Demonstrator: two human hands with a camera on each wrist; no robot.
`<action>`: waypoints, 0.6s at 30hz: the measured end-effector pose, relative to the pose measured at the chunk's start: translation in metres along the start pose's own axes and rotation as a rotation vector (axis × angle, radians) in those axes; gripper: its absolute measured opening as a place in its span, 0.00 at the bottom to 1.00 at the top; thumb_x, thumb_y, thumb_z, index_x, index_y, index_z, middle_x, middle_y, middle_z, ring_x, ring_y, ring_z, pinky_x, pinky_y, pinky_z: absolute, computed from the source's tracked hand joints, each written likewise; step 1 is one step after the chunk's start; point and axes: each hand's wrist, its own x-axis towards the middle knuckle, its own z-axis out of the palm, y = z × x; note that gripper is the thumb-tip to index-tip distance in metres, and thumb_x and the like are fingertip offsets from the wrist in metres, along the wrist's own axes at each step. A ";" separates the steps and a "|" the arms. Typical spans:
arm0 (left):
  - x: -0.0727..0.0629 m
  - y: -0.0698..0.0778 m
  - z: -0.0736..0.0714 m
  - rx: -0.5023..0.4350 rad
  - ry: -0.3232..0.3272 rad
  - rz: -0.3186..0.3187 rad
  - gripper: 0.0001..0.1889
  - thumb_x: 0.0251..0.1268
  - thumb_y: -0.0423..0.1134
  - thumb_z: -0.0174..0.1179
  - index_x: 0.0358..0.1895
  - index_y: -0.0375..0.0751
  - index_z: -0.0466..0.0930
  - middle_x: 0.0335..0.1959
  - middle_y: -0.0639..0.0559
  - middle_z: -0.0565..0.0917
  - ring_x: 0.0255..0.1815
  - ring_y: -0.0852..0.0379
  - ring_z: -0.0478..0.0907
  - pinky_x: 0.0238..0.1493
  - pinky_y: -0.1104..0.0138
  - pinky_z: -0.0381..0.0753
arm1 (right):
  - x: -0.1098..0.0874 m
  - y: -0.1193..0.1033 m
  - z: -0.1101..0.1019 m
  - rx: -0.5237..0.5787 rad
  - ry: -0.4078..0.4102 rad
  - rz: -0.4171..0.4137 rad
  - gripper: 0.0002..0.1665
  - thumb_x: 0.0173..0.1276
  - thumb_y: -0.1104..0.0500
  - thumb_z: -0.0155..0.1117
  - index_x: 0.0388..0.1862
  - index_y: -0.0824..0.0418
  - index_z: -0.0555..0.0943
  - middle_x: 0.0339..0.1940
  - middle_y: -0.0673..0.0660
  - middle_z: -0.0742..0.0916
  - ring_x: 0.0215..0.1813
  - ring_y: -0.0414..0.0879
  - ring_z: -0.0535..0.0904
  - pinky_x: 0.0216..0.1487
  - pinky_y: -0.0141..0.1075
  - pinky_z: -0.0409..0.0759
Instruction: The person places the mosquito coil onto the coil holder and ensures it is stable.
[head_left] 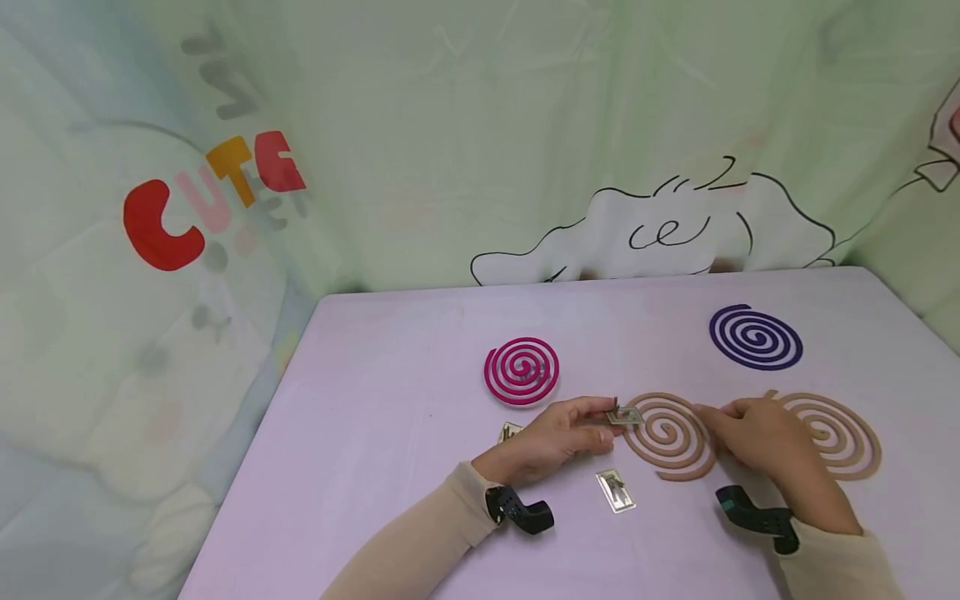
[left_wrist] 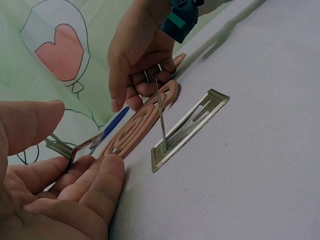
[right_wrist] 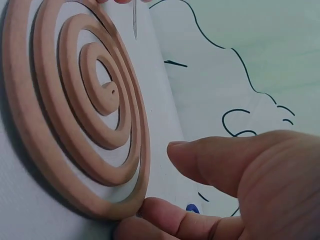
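My left hand (head_left: pixel 551 437) holds a small metal coil stand (head_left: pixel 626 415) at its fingertips, close to the left edge of a tan mosquito coil (head_left: pixel 667 436). In the left wrist view the thumb stands apart above this stand. My right hand (head_left: pixel 768 437) grips the coil's right edge with its fingers; in the right wrist view its thumb is clear of the coil (right_wrist: pixel 70 130). Another metal stand (head_left: pixel 617 490) lies on the table below the left hand. In the left wrist view this stand (left_wrist: pixel 187 132) has its thin prong raised.
A second tan coil (head_left: pixel 862 433) lies partly behind the right hand. A pink coil (head_left: pixel 489 375) is at the back left, with something metallic at its middle, and a purple coil (head_left: pixel 757 337) at the back right. Another metal piece (head_left: pixel 510 431) is partly hidden by the left hand.
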 end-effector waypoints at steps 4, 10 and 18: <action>0.000 -0.001 -0.001 -0.004 0.002 -0.002 0.28 0.76 0.22 0.53 0.76 0.25 0.62 0.69 0.30 0.74 0.74 0.38 0.72 0.65 0.68 0.78 | 0.002 0.000 0.001 0.011 -0.008 0.019 0.35 0.80 0.38 0.52 0.39 0.68 0.85 0.21 0.52 0.80 0.29 0.49 0.74 0.30 0.39 0.67; 0.002 -0.003 -0.004 -0.018 0.002 -0.002 0.27 0.76 0.22 0.53 0.76 0.25 0.62 0.69 0.30 0.74 0.74 0.37 0.71 0.65 0.66 0.79 | 0.005 0.001 -0.001 0.079 -0.005 0.073 0.40 0.80 0.34 0.50 0.45 0.72 0.85 0.37 0.69 0.82 0.58 0.74 0.72 0.44 0.53 0.73; 0.003 -0.003 -0.005 -0.024 0.005 -0.005 0.28 0.76 0.22 0.53 0.76 0.26 0.63 0.68 0.33 0.77 0.72 0.41 0.74 0.64 0.66 0.80 | 0.002 -0.004 0.000 0.085 0.037 0.049 0.36 0.80 0.37 0.54 0.44 0.71 0.85 0.32 0.60 0.86 0.45 0.65 0.81 0.40 0.48 0.78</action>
